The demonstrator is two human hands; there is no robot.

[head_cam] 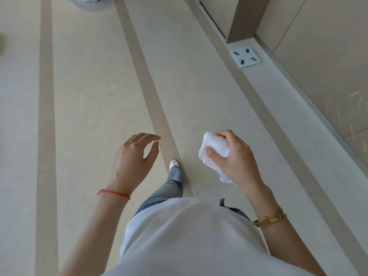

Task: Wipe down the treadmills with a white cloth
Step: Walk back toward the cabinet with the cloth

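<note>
My right hand (237, 158) grips a bunched white cloth (214, 150) in front of my waist, fingers and thumb curled around it, with a loose end hanging below the palm. My left hand (133, 160) hovers to the left at the same height, fingers relaxed and slightly bent, holding nothing. No treadmill is in view. I look down at a pale floor with my foot (174, 164) stepping forward between the hands.
Darker beige stripes (143, 72) run along the pale floor. A white square scale (245, 57) lies on the floor near the right wall (318, 56). A brown pillar (245, 16) stands at the upper right. A grey object (87, 3) sits at the top left.
</note>
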